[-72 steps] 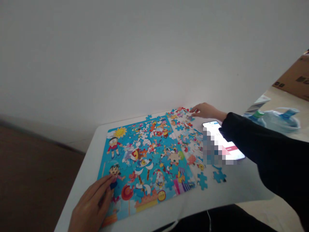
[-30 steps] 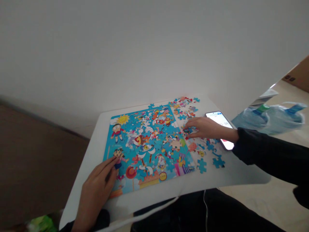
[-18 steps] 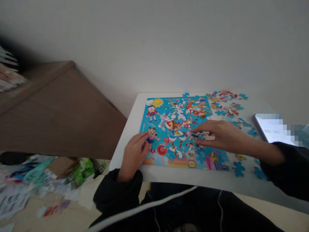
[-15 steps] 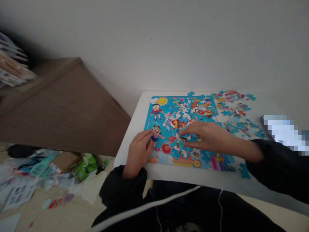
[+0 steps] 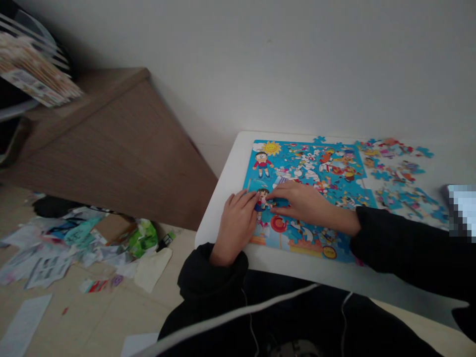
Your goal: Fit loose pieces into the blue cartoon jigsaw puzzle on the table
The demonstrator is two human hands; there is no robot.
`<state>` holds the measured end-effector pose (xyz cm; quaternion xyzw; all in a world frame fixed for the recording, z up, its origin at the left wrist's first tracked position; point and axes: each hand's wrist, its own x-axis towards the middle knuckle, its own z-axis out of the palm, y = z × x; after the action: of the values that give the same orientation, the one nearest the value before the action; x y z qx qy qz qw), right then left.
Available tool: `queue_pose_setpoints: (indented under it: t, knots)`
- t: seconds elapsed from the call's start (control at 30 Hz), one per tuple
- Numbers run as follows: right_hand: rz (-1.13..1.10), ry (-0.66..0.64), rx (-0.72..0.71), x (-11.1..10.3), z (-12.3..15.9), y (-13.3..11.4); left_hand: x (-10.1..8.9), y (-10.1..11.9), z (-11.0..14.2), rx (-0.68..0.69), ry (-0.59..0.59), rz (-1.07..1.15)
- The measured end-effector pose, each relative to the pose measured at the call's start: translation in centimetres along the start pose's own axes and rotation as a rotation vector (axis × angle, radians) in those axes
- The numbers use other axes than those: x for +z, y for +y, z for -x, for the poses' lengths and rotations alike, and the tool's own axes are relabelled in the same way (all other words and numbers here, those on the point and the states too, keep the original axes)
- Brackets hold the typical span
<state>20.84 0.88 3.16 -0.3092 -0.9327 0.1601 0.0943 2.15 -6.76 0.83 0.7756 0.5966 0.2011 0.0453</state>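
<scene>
A blue cartoon jigsaw puzzle (image 5: 273, 238) lies on the white table, with a sun and a figure in red at its upper left. My left hand (image 5: 238, 220) rests over the puzzle's left edge, fingers stretched forward and tips beside the girl figure (image 5: 261, 210). From the right, my right hand (image 5: 303, 201) reaches across the middle of the picture. Its thumb and fingers pinch what seems to be a puzzle piece close to the girl figure; the fingertips mostly hide it. The two hands' fingertips are close together.
Loose puzzle pieces (image 5: 407, 198) are scattered right of the puzzle. A phone-like device (image 5: 463, 210) with a blurred screen lies at the table's right. Left of the table stands a brown wooden cabinet (image 5: 111, 144); bags and papers (image 5: 92, 243) litter the floor. A white cable (image 5: 238, 312) crosses my lap.
My right hand has moved left over the puzzle, and its fingers are now close to my left hand's fingertips. My left hand stays at the puzzle's left edge. The view has swung left.
</scene>
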Motion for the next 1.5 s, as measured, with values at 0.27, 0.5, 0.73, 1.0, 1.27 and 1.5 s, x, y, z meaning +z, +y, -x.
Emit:
queue_pose_setpoints:
  t: [0.27, 0.5, 0.73, 1.0, 1.27, 1.5]
  knots:
    - [-0.028, 0.022, -0.016, 0.64, 0.18, 0.4, -0.09, 0.06, -0.07, -0.028, 0.026, 0.089]
    - [-0.018, 0.0, -0.012, 0.57, -0.12, 0.06, 0.0, -0.1, 0.0, -0.096, 0.032, 0.18]
    - [-0.008, 0.001, -0.015, 0.42, -0.25, -0.25, -0.26, 0.21, -0.15, -0.144, 0.02, 0.204]
    - [-0.044, 0.024, -0.06, 0.52, -0.37, 0.2, -0.24, 0.29, -0.29, -0.17, 0.026, 0.196]
    - [-0.106, 0.011, -0.063, 0.56, -0.19, 0.32, -0.23, 0.31, -0.27, -0.142, 0.037, 0.189]
    - [-0.074, 0.006, -0.07, 0.69, 0.12, 0.23, 0.14, -0.12, -0.1, -0.112, 0.07, 0.205]
